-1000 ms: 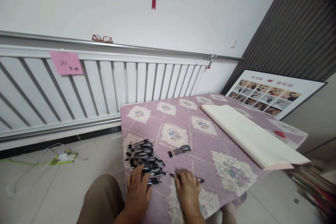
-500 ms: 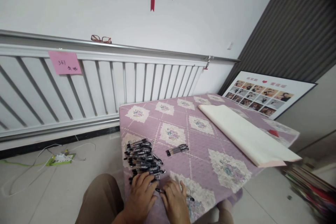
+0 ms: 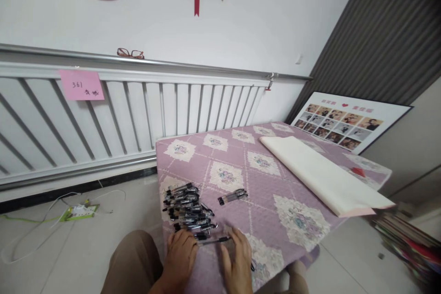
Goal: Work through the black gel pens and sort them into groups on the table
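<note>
A black-and-clear pen (image 3: 215, 241) lies across the gap between my hands, close to the table's near edge. My left hand (image 3: 182, 253) is closed, its fingers curled beside the pen's left end at the bottom of the pen pile. The thumb and fingers of my right hand (image 3: 238, 257) are apart, with the fingertips by the pen's dark right end. A dark pen end (image 3: 252, 267) pokes out beyond the right hand; the rest is hidden under it. Several similar pens form a pile (image 3: 189, 206) ahead of my left hand. A small group of pens (image 3: 233, 196) lies right of the pile.
A purple flowered cloth (image 3: 262, 193) covers the table. A large folded cream sheet (image 3: 320, 174) lies on its right side, near a photo board (image 3: 339, 121). Behind stands a white radiator (image 3: 193, 105). A power strip (image 3: 81, 211) with cables is on the floor at left.
My right hand has shifted slightly right and its thumb has spread from the fingers. My left hand has drawn back a little from the pile. A pen now spans the space between them.
</note>
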Demonstrator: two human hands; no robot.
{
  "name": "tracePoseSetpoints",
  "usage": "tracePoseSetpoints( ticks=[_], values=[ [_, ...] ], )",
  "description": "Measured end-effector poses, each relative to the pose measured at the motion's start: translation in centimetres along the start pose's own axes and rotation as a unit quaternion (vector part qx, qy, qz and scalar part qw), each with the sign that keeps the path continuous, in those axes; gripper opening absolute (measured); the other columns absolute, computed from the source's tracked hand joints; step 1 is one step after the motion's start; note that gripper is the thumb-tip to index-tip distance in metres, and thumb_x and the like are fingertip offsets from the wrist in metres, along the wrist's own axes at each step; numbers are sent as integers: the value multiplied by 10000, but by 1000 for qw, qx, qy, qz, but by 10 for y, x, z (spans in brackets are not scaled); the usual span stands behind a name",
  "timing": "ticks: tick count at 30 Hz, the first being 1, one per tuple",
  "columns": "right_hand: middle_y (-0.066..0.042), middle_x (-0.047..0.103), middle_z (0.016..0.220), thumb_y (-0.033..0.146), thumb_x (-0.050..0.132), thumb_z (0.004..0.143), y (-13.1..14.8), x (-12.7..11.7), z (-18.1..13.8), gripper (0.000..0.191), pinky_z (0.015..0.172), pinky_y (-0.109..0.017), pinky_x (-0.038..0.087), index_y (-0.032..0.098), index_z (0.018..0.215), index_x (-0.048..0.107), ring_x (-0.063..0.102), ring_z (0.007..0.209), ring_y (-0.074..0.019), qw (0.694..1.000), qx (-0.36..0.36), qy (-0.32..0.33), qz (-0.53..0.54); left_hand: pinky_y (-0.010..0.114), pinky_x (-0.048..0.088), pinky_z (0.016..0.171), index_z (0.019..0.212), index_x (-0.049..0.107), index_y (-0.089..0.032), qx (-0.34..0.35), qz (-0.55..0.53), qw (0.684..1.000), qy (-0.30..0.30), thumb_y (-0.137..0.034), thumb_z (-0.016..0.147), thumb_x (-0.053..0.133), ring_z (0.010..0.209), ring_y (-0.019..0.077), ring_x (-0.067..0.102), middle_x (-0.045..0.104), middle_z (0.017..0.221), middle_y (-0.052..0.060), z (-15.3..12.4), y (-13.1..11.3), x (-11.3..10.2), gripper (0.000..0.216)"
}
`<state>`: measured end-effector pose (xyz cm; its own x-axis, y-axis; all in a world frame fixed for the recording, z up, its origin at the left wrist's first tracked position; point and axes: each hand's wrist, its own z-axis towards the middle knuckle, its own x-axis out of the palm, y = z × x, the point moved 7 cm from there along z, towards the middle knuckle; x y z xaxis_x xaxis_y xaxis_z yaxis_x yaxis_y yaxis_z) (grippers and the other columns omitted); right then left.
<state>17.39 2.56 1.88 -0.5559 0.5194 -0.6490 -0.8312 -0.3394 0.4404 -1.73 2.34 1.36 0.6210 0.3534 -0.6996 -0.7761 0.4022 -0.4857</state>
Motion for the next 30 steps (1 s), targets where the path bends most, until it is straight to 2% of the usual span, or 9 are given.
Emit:
tracePoseSetpoints(
  ticks=[3,7,10,13,16,19,24,27,30],
  values=[
    [-143,559,1225,428,450,918,-13,-6,3,375,948,-484,419,199,1210,507,505,1149,-289,999,28,-19,-8,361,347,857,842,628,-235,-4,-2,1000,17,-206,931,385,908,195,542,638,889,15,1,3,2,260],
    [-141,588,1192,479,418,918,-39,-16,-2,406,917,-465,429,197,1181,545,541,1097,-293,998,37,-13,-55,361,356,859,845,620,-237,-16,-4,999,33,-198,923,396,899,190,546,632,893,8,1,6,2,240],
    [-119,650,1082,552,447,880,-65,-22,-14,424,795,-435,457,231,1103,612,599,977,-300,992,44,5,-119,365,367,860,852,610,-231,-18,-7,999,36,-201,937,367,910,193,548,627,903,18,1,5,0,259],
    [-69,693,938,544,491,851,-77,-20,-23,329,671,-386,430,301,979,671,627,822,-271,983,40,55,-170,370,383,853,868,602,-225,-27,-13,999,22,-215,949,349,909,198,552,628,907,27,1,5,-4,266],
    [-45,697,906,443,539,849,-63,-10,-20,218,674,-354,410,317,963,676,628,799,-240,981,25,104,-159,386,395,866,873,596,-217,-57,-32,998,1,-221,960,327,914,202,553,628,917,38,1,11,-7,283],
    [-31,682,862,320,584,839,-28,4,-5,140,712,-334,399,302,944,675,622,811,-223,983,11,138,-120,401,407,882,888,600,-214,-72,-54,996,-9,-249,966,333,924,207,554,630,932,47,0,15,-8,279],
    [-32,676,930,157,642,797,29,31,25,228,777,-338,387,299,973,673,599,884,-231,978,-16,193,-78,405,439,867,892,607,-216,-84,-73,993,-35,-278,964,354,919,210,563,635,932,52,0,20,-9,271],
    [-41,676,995,92,645,768,41,44,33,287,833,-361,398,287,978,673,589,940,-246,978,-22,202,-46,398,447,859,890,606,-214,-89,-80,991,-54,-275,965,349,916,208,567,635,930,53,-1,21,-11,274],
    [-67,671,1035,78,627,762,33,48,32,338,857,-389,419,257,1047,656,586,962,-261,983,-3,182,-4,400,436,868,905,599,-211,-88,-82,991,-63,-265,967,343,928,209,563,632,942,55,-1,21,-12,269]
  ],
)
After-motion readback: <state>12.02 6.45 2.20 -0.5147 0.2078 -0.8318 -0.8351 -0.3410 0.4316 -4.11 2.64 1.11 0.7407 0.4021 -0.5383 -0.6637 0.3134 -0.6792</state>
